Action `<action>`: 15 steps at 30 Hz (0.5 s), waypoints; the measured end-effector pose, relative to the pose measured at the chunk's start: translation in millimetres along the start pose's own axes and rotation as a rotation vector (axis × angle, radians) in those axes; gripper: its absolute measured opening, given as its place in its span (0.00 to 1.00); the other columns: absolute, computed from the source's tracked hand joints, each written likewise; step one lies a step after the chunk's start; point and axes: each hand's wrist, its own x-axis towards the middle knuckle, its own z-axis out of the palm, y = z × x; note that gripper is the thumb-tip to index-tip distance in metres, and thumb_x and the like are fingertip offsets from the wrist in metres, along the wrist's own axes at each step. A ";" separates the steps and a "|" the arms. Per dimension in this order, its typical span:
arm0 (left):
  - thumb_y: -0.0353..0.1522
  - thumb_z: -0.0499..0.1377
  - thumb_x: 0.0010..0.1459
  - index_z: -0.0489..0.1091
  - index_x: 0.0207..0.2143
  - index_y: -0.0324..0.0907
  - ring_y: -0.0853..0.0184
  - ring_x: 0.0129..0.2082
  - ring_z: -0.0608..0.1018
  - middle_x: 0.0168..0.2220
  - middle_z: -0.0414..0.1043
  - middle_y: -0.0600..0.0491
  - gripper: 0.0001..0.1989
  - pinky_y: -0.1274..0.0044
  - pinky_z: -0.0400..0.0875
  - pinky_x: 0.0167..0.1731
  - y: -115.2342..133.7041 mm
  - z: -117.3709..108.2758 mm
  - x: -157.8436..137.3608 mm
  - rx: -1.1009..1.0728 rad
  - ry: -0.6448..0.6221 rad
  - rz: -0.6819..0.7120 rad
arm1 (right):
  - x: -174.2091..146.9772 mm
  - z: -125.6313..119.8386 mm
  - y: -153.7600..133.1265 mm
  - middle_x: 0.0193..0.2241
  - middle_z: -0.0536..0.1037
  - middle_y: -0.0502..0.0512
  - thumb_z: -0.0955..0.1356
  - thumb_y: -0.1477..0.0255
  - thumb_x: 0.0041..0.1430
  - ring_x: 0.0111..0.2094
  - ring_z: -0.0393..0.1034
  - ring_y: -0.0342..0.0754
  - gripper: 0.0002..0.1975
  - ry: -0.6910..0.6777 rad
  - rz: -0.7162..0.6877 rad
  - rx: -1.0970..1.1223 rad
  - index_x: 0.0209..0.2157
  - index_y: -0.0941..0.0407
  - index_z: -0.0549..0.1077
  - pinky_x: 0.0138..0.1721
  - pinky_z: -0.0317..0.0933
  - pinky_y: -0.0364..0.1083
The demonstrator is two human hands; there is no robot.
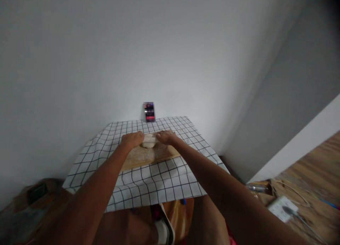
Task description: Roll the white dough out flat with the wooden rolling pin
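A pale lump of dough (pixel 148 145) lies on a floured wooden board (pixel 143 159), on top of a white cloth with a dark grid. Across the dough runs what looks like a light rolling pin (pixel 150 137). My left hand (pixel 133 138) is closed over its left end. At the other end, my right hand (pixel 165 136) rests on it with fingers curled over. Both ends of the pin are hidden under my hands.
Upright against the wall stands a pixelated dark and red item (pixel 149 112) at the back of the checked tablecloth (pixel 162 183). On the floor at right are a white power strip (pixel 283 209) with a cable and a box. A brown box (pixel 38 193) sits lower left.
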 end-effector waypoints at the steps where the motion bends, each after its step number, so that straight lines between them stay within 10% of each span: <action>1: 0.42 0.40 0.76 0.72 0.65 0.50 0.49 0.61 0.82 0.65 0.79 0.42 0.27 0.57 0.76 0.56 -0.1 -0.1 1.0 -0.006 -0.005 -0.007 | 0.0 0.0 0.0 0.73 0.69 0.62 0.52 0.59 0.80 0.73 0.62 0.67 0.29 0.012 -0.005 -0.009 0.69 0.46 0.72 0.67 0.57 0.82; 15: 0.37 0.44 0.80 0.72 0.64 0.39 0.60 0.58 0.77 0.67 0.77 0.45 0.23 0.65 0.67 0.61 -11.8 -3.9 28.1 -0.070 -0.099 0.207 | -9.2 -3.5 -4.1 0.72 0.70 0.60 0.51 0.60 0.79 0.73 0.61 0.65 0.29 0.033 0.012 -0.048 0.68 0.47 0.72 0.67 0.59 0.79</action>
